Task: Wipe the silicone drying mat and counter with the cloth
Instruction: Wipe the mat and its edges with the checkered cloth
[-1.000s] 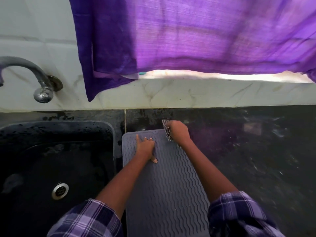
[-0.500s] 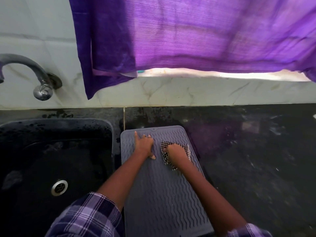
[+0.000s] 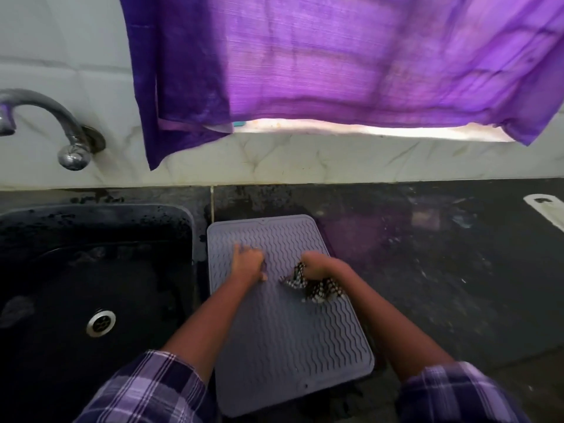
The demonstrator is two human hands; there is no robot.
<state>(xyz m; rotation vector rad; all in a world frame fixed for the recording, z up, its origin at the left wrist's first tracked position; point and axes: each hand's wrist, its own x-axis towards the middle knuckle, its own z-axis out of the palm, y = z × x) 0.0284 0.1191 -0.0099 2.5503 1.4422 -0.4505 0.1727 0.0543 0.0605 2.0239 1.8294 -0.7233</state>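
Note:
A grey silicone drying mat (image 3: 293, 340) with wavy ridges lies on the dark counter (image 3: 427, 270), just right of the sink. My left hand (image 3: 248, 262) presses flat on the mat's upper left part, fingers spread. My right hand (image 3: 320, 265) is closed on a black-and-white checked cloth (image 3: 314, 288), which bunches under it on the mat's right side. Most of the cloth sits below and behind the hand, partly hidden by my wrist.
A black sink (image 3: 91, 285) with a metal drain (image 3: 100, 323) is at the left, under a chrome tap (image 3: 58, 123). A purple curtain (image 3: 335, 62) hangs over the tiled back wall. A white flat object (image 3: 546, 209) lies at the counter's far right edge.
My right hand has dragged the cloth from the mat's far edge toward me along the right side. The left hand has stayed pressed on the mat.

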